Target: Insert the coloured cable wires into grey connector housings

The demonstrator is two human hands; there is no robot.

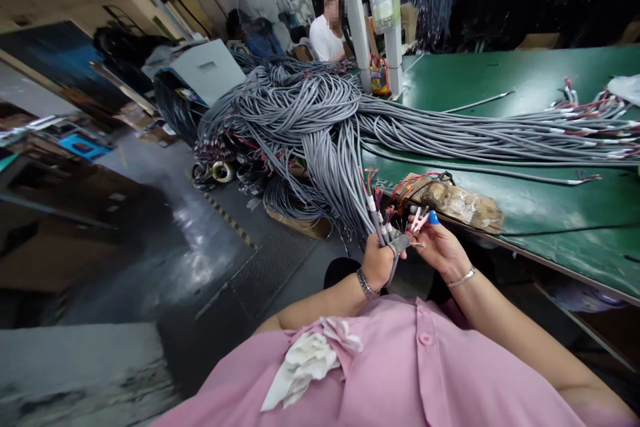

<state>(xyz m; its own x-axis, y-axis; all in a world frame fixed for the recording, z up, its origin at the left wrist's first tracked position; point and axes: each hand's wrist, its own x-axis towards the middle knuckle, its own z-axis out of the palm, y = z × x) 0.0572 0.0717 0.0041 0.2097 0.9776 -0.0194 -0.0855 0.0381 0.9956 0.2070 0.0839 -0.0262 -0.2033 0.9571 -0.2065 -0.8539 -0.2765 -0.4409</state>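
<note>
My left hand (379,260) is closed round the ends of several grey cables (376,217) with coloured wires sticking out. A grey piece also hangs from that fist. My right hand (436,245) sits just right of it, fingers pinched on thin red and white wire ends (417,219); one fingertip wears a blue cover (433,217). Both wrists carry metal bracelets. The cables run up into a large grey cable heap (305,113).
A green table (525,200) lies to the right with a long cable bundle (500,130) and a taped brown block (457,203) at its edge. A person in white (326,33) sits beyond the heap. White posts (356,13) stand by the table. Dark floor lies left.
</note>
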